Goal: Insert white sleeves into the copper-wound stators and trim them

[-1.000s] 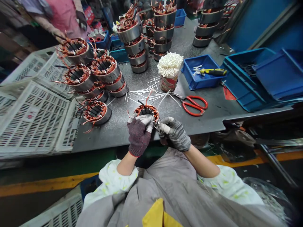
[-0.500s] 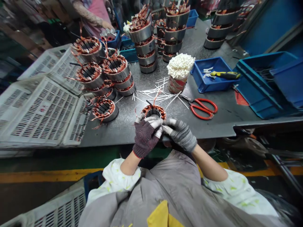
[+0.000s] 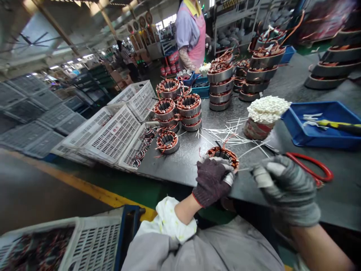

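A copper-wound ring lies at the table's front edge. My left hand, in a dark maroon glove with white-taped fingertips, is closed on its near rim. Off to the right, my right hand, in a grey glove, is raised with its fingers pinched on a thin white string that runs to the ring. Loose white strings are spread behind the ring. A tub holds a thick bundle of white strings. Red-handled scissors lie partly behind my right hand.
Stacks of wound rings stand at the back and left. White crates adjoin the table's left side. A blue tray with a yellow-black tool is at right. Another person stands beyond the table. A crate sits low at left.
My right hand has moved away from the ring to the right, drawing the string out. My left hand remains on the ring. The view has turned left and tilted.
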